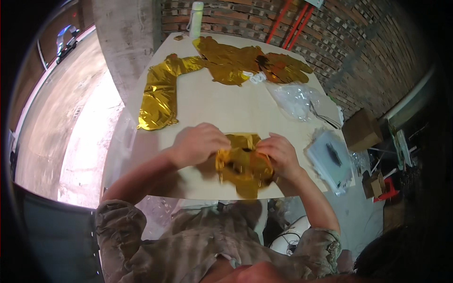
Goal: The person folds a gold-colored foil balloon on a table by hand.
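Note:
Near the front edge of the table, both my hands hold a shiny gold foil balloon, deflated and partly folded. My left hand pinches its upper left edge, fingers bent inward. On the opposite side, the fingers of my right hand are closed on the upper right edge. The lower part of the foil hangs toward me and is slightly blurred. Another flat gold foil balloon, bent at its top, lies to the left. Farther back is a spread of flat gold foil balloons.
White curled strips lie by the far foil. A clear plastic bag and a stack of clear plastic sleeves are at the right. A pale bottle stands at the back. Beyond the right edge are a cardboard box and a red object.

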The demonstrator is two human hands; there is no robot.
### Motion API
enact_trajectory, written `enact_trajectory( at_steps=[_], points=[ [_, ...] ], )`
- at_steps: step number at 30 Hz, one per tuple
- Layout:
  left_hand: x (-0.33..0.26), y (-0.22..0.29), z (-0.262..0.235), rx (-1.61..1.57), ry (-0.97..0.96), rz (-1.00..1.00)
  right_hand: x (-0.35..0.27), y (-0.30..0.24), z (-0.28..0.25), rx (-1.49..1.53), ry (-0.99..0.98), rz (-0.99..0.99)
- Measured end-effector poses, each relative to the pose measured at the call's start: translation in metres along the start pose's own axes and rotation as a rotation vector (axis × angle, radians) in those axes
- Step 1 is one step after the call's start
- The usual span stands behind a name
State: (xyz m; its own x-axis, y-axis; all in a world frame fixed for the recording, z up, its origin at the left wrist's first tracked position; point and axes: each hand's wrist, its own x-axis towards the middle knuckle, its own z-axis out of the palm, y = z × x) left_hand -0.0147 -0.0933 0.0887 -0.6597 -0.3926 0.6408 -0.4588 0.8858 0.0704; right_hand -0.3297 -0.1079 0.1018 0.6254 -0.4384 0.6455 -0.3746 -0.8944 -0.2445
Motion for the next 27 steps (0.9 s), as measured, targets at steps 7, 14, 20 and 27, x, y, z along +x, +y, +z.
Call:
enact_trajectory(
  at_steps=[7,14,20,27],
  points=[
    [0.024,0.013,0.016,-0.282,-0.434,0.076,-0.044,0.020,-0.002,-0.178,-0.166,-0.209],
    [0.049,-0.007,0.061,-0.249,-0.583,-0.196,-0.051,0.028,-0.001,-0.175,-0.184,-0.307],
    [0.038,0.000,0.071,-0.148,-0.528,-0.066,-0.051,0.025,-0.004,-0.139,-0.214,-0.245],
    [0.049,0.005,0.064,-0.089,-0.553,-0.079,-0.061,0.024,-0.010,-0.164,-0.257,-0.219]
  ],
)
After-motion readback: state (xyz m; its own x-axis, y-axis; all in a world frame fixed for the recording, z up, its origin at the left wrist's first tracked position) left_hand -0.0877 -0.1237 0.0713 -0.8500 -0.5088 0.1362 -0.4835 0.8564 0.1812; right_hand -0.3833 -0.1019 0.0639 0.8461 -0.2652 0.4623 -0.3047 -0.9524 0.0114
